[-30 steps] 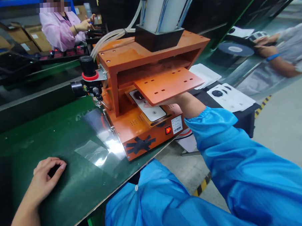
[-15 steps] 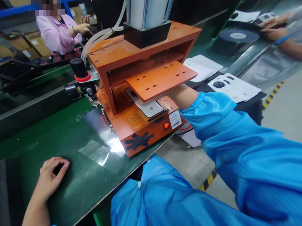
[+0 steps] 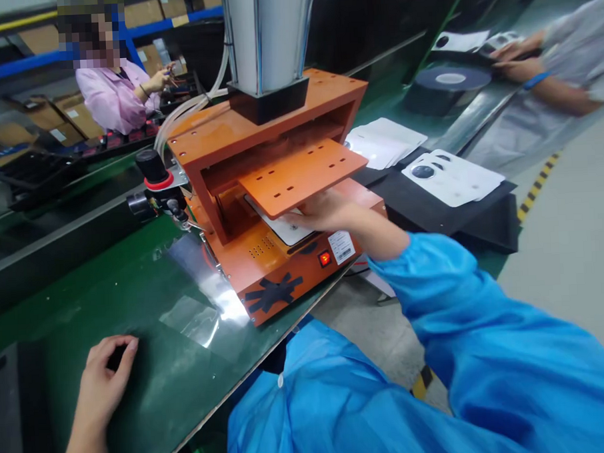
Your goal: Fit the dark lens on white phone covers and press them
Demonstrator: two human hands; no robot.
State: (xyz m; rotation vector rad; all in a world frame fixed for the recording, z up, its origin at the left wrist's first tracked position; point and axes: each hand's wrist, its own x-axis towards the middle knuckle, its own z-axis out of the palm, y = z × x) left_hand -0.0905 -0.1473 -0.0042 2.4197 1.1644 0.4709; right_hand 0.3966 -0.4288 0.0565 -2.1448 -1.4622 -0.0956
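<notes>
Head view of one orange press (image 3: pixel 275 187) standing on a green belt (image 3: pixel 108 275). The right hand (image 3: pixel 326 213), in a blue sleeve (image 3: pixel 477 339), reaches flat under the press's plate (image 3: pixel 300 174); its fingertips rest on the one white panel (image 3: pixel 285 228) lying in the press bed, fingers extended, not closed around it. The left hand (image 3: pixel 105 375) lies on the belt well apart from the press, fingers curled loosely inward, holding nothing. One grey cylinder (image 3: pixel 266 38) rises from the press top. One red switch (image 3: pixel 325 257) glows on the front face, just beside one white label (image 3: pixel 341 246). One regulator (image 3: pixel 154 176) with a red ring sits at the press's left side. To the right, a stack of white panels (image 3: pixel 452 176) lies on a black tray (image 3: pixel 431 207); a further pile of white sheets (image 3: pixel 386 143) lies behind; their counts cannot be told. Two co-workers appear: one in a pink coat (image 3: pixel 109 95) across the belt, one arm (image 3: pixel 550 82) at far right.
</notes>
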